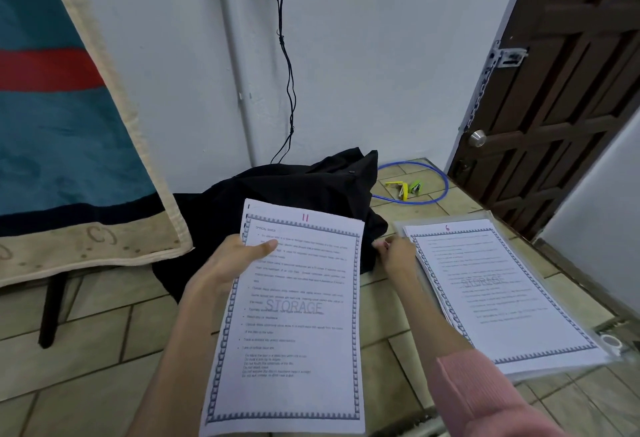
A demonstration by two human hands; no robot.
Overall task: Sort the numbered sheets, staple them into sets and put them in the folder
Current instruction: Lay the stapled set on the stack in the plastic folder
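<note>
My left hand (230, 263) grips a set of printed sheets (294, 315) by its left edge, thumb on top; the front sheet is numbered 11 in red. A second pile of sheets (495, 294), topped by sheet 6, lies on a clear plastic folder (606, 346) on the tiled floor to the right. My right hand (398, 253) pinches the upper left corner of that pile. Two staplers, one yellow (398, 188) and one green (415, 187), lie on the floor farther back, apart from both hands.
A black garment (298, 187) is heaped against the white wall behind the held sheets. A blue cable loop (440, 190) circles the staplers. A dark wooden door (554, 90) stands at right, a hanging blue and red cloth (69, 125) at left.
</note>
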